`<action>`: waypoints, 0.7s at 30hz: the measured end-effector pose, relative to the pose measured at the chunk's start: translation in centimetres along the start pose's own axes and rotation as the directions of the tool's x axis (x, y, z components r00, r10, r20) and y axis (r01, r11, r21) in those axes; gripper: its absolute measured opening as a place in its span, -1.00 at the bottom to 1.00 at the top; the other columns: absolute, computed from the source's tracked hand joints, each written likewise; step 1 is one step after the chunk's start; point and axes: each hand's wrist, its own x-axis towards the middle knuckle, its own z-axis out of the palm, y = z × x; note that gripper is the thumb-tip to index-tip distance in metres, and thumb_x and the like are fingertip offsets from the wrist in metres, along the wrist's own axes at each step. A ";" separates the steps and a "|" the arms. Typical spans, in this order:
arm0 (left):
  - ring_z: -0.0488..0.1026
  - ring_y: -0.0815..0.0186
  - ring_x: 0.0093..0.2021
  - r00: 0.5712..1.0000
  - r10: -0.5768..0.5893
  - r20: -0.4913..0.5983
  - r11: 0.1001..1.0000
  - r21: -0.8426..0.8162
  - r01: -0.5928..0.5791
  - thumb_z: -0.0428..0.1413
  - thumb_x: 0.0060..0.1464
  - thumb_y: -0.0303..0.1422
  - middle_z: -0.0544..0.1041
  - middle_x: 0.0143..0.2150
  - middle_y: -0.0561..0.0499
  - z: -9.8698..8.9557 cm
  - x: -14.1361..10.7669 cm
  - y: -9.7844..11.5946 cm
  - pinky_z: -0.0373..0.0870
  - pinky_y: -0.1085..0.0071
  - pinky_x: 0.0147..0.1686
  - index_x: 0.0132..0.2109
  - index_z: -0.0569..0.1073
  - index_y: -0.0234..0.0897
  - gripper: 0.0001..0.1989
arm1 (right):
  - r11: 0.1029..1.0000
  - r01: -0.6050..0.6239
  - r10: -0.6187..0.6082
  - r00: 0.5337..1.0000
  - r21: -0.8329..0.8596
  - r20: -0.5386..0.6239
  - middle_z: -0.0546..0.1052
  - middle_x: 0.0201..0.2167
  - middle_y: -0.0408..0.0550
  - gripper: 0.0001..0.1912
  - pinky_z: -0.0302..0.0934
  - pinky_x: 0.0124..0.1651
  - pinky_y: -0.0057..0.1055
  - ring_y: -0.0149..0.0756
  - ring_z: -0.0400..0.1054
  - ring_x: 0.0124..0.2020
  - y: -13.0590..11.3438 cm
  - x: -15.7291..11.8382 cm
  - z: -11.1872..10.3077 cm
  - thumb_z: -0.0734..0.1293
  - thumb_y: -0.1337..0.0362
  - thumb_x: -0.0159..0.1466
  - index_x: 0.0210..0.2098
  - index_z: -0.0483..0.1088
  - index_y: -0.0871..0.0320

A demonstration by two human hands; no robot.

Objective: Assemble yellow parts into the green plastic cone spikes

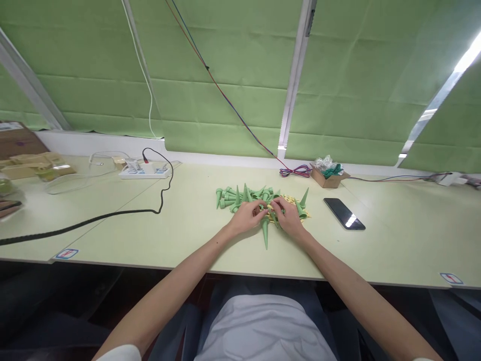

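My left hand (247,216) and my right hand (288,215) meet at a pile of small parts near the middle of the table. The fingertips of both are pinched close together, with a bit of yellow and green showing between them; what each holds is mostly hidden. Green plastic spikes (230,196), cone-shaped with wide capped ends, lie heaped beyond and left of my left hand. One green spike (265,234) points toward me just below the fingers. Around my right hand are small yellow pieces (290,199) and another upright green spike (304,197).
A black phone (344,213) lies to the right. Behind it stands a small cardboard box (327,179) with plastic and green material, beside coiled wires (295,171). On the left are a white power strip (145,172) and a black cable (112,215). The table's front edge is near me.
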 end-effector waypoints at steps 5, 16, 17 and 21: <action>0.32 0.41 -0.51 0.993 0.095 -0.068 0.995 0.007 -0.095 0.03 0.22 -0.28 0.51 -0.32 0.01 -0.1 -0.2 0.3 0.26 0.46 -0.43 0.02 0.47 -0.27 -0.71 | 0.998 -0.022 0.020 0.999 0.063 0.025 0.49 -0.47 -0.12 -0.71 0.20 -0.31 -0.36 -0.27 0.36 -0.45 0.3 0.0 0.0 0.17 0.07 0.39 -0.32 0.37 0.08; 0.41 0.33 -0.32 0.976 0.215 -0.041 0.973 0.091 -0.211 0.12 0.18 -0.31 0.51 -0.25 -0.01 0.2 -0.3 0.0 0.31 0.42 -0.27 -0.10 0.49 -0.24 -0.83 | 0.999 -0.018 0.017 1.000 0.040 0.010 0.37 -0.61 -0.20 -0.68 0.09 -0.41 -0.41 -0.35 0.21 -0.57 0.1 0.0 0.0 0.22 0.12 0.35 -0.50 0.28 0.09; 0.41 0.33 -0.32 0.978 0.205 -0.043 0.975 0.097 -0.201 0.08 0.22 -0.28 0.51 -0.23 -0.02 0.2 -0.3 0.0 0.31 0.41 -0.27 -0.11 0.49 -0.24 -0.82 | 0.999 -0.018 0.018 1.000 0.041 0.008 0.36 -0.62 -0.21 -0.67 0.09 -0.42 -0.41 -0.36 0.19 -0.58 0.1 0.0 0.0 0.22 0.11 0.35 -0.51 0.28 0.09; 0.41 0.33 -0.31 0.978 0.198 -0.060 0.974 0.127 -0.189 -0.07 0.33 -0.25 0.51 -0.21 -0.05 0.3 -0.3 -0.2 0.29 0.41 -0.28 -0.15 0.47 -0.27 -0.74 | 0.999 -0.022 0.022 1.000 0.044 -0.001 0.33 -0.64 -0.22 -0.64 0.08 -0.43 -0.42 -0.38 0.16 -0.60 0.1 0.0 0.1 0.22 0.09 0.36 -0.53 0.26 0.10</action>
